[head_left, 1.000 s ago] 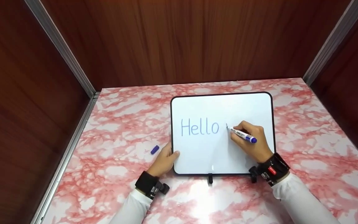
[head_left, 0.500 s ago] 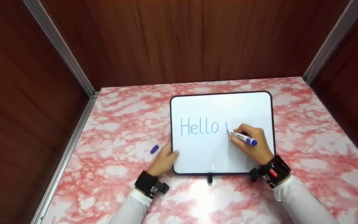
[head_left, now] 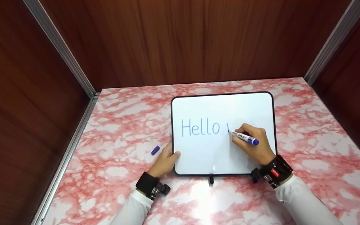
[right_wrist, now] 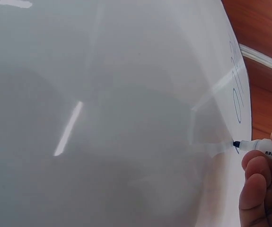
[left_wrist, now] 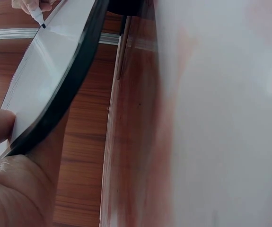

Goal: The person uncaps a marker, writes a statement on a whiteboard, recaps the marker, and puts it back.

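Marker point(head_left: 243, 137) pinched slantwise by right hand point(head_left: 256, 145), thumb and fingers narrow around the barrel close to the writing end; likely held low there for control of fine strokes. Dark tip sticks out ahead of the fingers and meets the whiteboard point(head_left: 198, 159); right wrist view has it touching its own reflection. Blue rear end points back over the hand. Short blue stroke point(head_left: 227, 127) at the tip, "Hello" point(head_left: 200, 127) beyond it, to the left of the right fingers.

Left hand point(head_left: 164, 162) grips the board's left edge, low down: thumb laid on the white face, palm behind the frame. Other fingers mostly hidden, so exact curl can't be told. Grip probably steadies the board against pen pressure, thumb kept well below the letters so nothing smears.

Board is a flat, glossy panel, rounded corners, thin black rim; shiny enough to throw back light streaks and hand shadows. Stands tilted on the tabletop point(head_left: 117, 168), black foot point(head_left: 211, 179) poking out below the rim, between the two hands, presumably there to prop it.

Cap point(head_left: 155, 150) off, lying on its side just outside the left fingers, apart from the board; small blue plastic tube, seemingly parked within easy reach. Marker barrel white, smooth, printed. Tabletop red-and-white marbled, slick, with glare nearer the person than the fingers. Wood-grain panel point(head_left: 173, 40) well past both hands.
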Demonstrator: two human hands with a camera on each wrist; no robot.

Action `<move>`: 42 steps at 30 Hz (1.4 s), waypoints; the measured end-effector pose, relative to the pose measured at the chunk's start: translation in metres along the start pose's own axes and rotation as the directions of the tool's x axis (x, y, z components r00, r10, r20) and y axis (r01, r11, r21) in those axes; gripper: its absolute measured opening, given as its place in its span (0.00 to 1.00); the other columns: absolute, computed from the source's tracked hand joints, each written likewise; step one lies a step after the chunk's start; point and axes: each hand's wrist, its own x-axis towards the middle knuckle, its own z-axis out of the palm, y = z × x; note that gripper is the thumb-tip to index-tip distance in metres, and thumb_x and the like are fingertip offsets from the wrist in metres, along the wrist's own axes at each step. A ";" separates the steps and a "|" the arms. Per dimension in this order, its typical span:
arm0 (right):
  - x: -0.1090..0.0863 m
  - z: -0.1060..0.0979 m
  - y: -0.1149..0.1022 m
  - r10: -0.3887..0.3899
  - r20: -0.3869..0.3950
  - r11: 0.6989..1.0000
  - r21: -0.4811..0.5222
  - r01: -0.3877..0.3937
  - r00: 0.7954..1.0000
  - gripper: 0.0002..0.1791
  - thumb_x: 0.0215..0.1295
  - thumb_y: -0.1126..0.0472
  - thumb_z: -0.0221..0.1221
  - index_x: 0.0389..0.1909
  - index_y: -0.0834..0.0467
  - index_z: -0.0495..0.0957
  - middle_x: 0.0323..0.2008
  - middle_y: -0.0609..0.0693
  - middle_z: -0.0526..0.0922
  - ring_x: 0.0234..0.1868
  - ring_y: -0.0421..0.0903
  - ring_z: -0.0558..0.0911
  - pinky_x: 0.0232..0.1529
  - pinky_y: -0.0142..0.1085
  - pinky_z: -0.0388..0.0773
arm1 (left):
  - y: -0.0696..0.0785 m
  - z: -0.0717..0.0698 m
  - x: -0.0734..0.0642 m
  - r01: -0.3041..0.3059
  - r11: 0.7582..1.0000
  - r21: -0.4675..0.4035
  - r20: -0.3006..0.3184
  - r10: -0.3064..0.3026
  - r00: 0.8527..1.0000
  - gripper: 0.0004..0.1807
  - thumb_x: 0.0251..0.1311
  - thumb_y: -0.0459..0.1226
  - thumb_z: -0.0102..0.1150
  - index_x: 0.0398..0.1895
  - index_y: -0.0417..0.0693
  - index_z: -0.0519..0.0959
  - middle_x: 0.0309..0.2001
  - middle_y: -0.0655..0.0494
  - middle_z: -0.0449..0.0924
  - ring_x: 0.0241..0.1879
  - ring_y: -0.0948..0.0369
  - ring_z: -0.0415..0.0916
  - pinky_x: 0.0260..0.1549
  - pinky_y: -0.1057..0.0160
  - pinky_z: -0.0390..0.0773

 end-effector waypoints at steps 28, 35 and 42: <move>0.013 -0.005 0.008 0.004 -0.049 1.000 -0.006 -0.004 0.999 0.08 0.47 0.72 0.66 0.22 0.57 0.79 0.20 0.42 0.82 0.17 0.38 0.74 0.17 0.23 0.67 | 0.004 0.001 -0.001 0.035 0.999 0.010 -0.006 -0.035 0.999 0.23 0.68 0.23 0.41 0.66 0.30 0.62 0.55 0.37 0.75 0.51 0.50 0.77 0.52 0.56 0.77; 0.008 -0.005 0.007 0.017 -0.036 1.000 -0.011 -0.017 0.999 0.08 0.47 0.71 0.66 0.22 0.56 0.79 0.21 0.40 0.82 0.17 0.37 0.74 0.17 0.24 0.68 | 0.003 0.000 -0.001 0.035 0.999 0.009 -0.013 -0.034 0.999 0.23 0.67 0.24 0.41 0.66 0.30 0.62 0.55 0.37 0.75 0.50 0.51 0.77 0.49 0.56 0.79; 0.002 -0.006 0.007 -0.005 -0.041 1.000 -0.019 0.004 0.999 0.08 0.46 0.71 0.65 0.21 0.56 0.78 0.22 0.40 0.83 0.16 0.36 0.73 0.16 0.24 0.67 | 0.003 -0.001 -0.003 0.027 0.998 0.049 -0.019 -0.026 0.999 0.20 0.67 0.24 0.42 0.62 0.29 0.65 0.51 0.37 0.77 0.46 0.52 0.78 0.46 0.56 0.80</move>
